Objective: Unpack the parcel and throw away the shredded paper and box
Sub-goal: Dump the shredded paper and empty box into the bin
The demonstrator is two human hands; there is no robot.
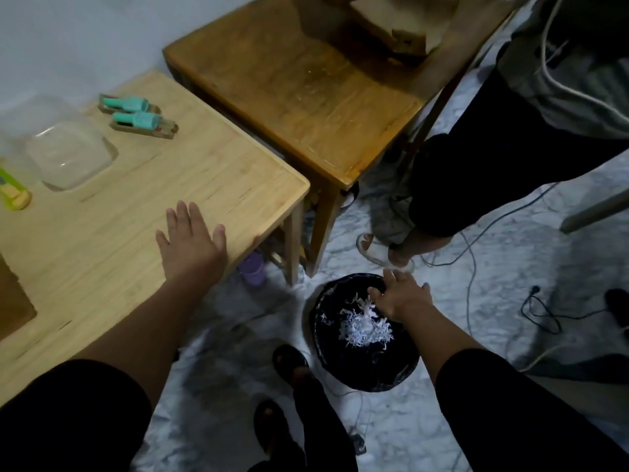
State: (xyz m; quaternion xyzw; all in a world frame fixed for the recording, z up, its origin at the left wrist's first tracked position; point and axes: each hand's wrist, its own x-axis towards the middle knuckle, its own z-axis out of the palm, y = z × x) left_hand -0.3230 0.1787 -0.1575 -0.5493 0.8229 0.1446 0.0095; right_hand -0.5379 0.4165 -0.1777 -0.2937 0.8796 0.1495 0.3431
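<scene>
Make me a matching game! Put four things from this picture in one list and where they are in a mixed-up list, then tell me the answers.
Things:
1. shredded paper
2. teal tools
3. left hand
4. purple cup

Places:
A. on the floor under the light table
B. inside the black bin
C. flat on the light table
D. at the table's far edge

Pairs: 1-B, 2-D, 3-C, 4-A

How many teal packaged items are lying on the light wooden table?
2: one teal item on a cardboard backing near the table's far edge, the other right beside it, slightly nearer. None seem hidden.
</scene>
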